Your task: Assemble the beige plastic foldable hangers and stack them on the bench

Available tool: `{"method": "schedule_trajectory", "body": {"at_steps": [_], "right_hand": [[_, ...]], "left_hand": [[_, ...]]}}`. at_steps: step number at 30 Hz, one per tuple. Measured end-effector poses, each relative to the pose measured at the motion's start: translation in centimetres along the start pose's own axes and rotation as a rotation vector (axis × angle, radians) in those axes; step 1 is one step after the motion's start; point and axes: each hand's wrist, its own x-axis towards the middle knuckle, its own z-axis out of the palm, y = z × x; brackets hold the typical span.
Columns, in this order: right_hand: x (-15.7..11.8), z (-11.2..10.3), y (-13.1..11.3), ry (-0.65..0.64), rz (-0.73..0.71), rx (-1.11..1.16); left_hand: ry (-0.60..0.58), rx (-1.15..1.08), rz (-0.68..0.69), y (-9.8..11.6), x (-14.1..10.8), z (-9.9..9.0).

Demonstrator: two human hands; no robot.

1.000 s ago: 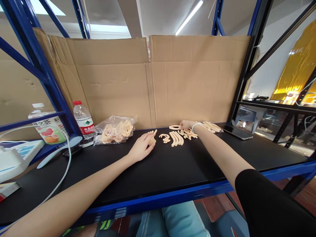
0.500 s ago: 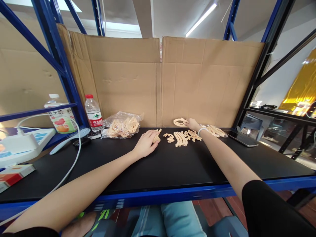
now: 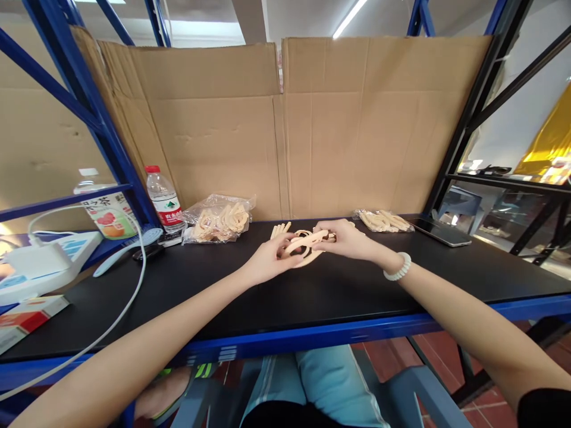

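Pale wooden pieces are between my two hands above the black tabletop. My left hand has its fingers closed round the left end of a curved piece. My right hand pinches the right end of the pieces from above. Behind my left hand, several thin pale strips lie on the tabletop. Which pieces are held and which lie beneath is hard to tell, as the hands cover part of them.
A plastic bag of wooden pieces and a red-capped bottle stand at the back left. Another bag and a phone lie to the right. A white cable crosses the left side. Cardboard rises behind.
My right hand has come left and down from the back right with the oval piece, meeting my left hand. The view has shifted slightly.
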Motion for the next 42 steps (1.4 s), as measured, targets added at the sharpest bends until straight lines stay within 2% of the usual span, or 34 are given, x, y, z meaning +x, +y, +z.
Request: {"method": "schedule_trajectory", "body": {"at_steps": [3, 5, 9, 13, 17, 24, 26, 28, 30, 32, 34, 35, 36, 37, 39, 40, 42], "right_hand": [[-0.8, 1.2, -0.5, 0.047, 0.001, 0.101], [-0.9, 1.1, -0.3, 0.048, 0.031, 0.187], [-1.0, -0.3, 0.4, -0.121, 0.061, 0.220], [-1.3, -1.1, 1.4, -0.260, 0.037, 0.097], [-1.2, -1.4, 2.1, -0.228, 0.051, 0.084], [-1.2, -2.5, 2.6, -0.171, 0.239, 0.281], [-1.2, -2.6, 2.8, -0.122, 0.328, 0.295], [-1.1, -2.5, 3.2, -0.020, 0.433, 0.308], [-0.9, -2.2, 3.9, 0.185, 0.531, 0.325], [-0.8, -1.9, 4.5, 0.473, 0.570, 0.334], [-0.8, -1.7, 4.8, 0.713, 0.483, 0.257], [-0.9, -1.7, 4.7, 0.761, 0.389, 0.170], [-1.0, -1.7, 4.5, 0.746, 0.270, 0.052], [-1.1, -1.6, 4.2, 0.683, 0.142, -0.085], [-1.3, -1.6, 3.5, 0.467, -0.077, -0.340], [-1.4, -1.6, 3.2, 0.350, -0.143, -0.433], [-1.5, -1.5, 2.8, 0.159, -0.185, -0.523]], "left_hand": [[-0.240, -0.024, -0.038, 0.6, -0.5, 0.5], [-0.262, -0.033, -0.059, 0.9, -0.6, 0.6], [-0.141, -0.112, -0.140, 1.1, -0.5, 0.7], [-0.106, -0.290, -0.209, 0.8, -0.4, 1.1], [-0.019, -0.408, -0.256, 0.7, -0.2, 1.4], [0.153, -0.488, -0.271, 0.9, 0.1, 0.9], [0.178, -0.503, -0.278, 1.0, 0.0, 0.7], [0.196, -0.519, -0.283, 1.1, -0.1, 0.6], [0.213, -0.522, -0.284, 1.1, -0.1, 0.5], [0.235, -0.519, -0.282, 0.9, -0.1, 0.4], [0.253, -0.526, -0.282, 0.7, -0.1, 0.3], [0.262, -0.530, -0.282, 0.6, -0.1, 0.3], [0.268, -0.532, -0.283, 0.5, 0.0, 0.3], [0.271, -0.533, -0.282, 0.5, 0.0, 0.3], [0.267, -0.530, -0.275, 0.4, 0.0, 0.2], [0.254, -0.524, -0.267, 0.5, 0.0, 0.2], [0.225, -0.506, -0.248, 0.6, 0.0, 0.1]]}}
